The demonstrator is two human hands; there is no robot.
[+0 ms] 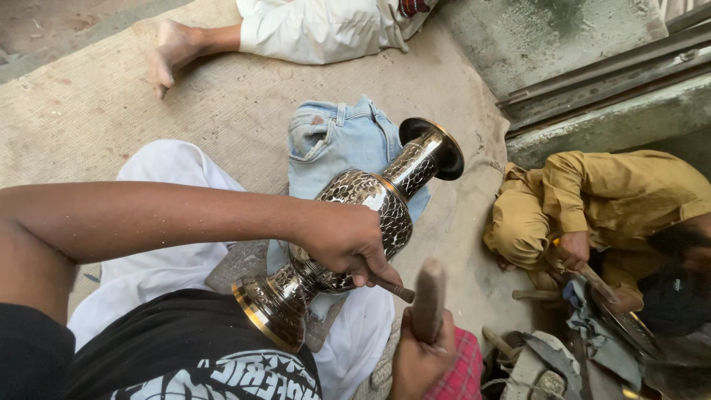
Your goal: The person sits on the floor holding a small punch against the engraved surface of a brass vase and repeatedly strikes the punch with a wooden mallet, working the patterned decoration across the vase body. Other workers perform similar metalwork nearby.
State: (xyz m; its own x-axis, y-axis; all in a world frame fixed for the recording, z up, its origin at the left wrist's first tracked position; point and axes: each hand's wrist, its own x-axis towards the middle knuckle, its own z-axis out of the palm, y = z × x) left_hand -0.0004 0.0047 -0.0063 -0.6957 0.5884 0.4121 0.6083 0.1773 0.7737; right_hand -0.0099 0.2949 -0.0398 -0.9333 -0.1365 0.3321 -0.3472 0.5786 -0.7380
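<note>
Your left hand [344,241] lies across the belly of the metal vase [355,222], fingers curled tight around a thin chisel [392,287] whose tip sticks out toward your right. The vase lies tilted on its side over your lap, flared base [263,315] near your black shirt [185,355], dark open mouth [433,147] pointing away. Its body is silver with a hammered scale pattern; the base rim shows gold.

Your right hand [418,359] is clenched on a wooden mallet handle [429,296], which stands nearly upright just beside the chisel's end, a small gap between them.

Folded blue jeans [333,144] sit under the vase's neck, on white cloth [167,215] over your legs. A woven tan mat [111,104] covers the ground.

Another person in mustard-coloured clothes [585,200] crouches well apart on your right, a hand [574,248] on a tool over a metal piece. A bare foot [170,52] of a third person rests on the mat at the far edge.
</note>
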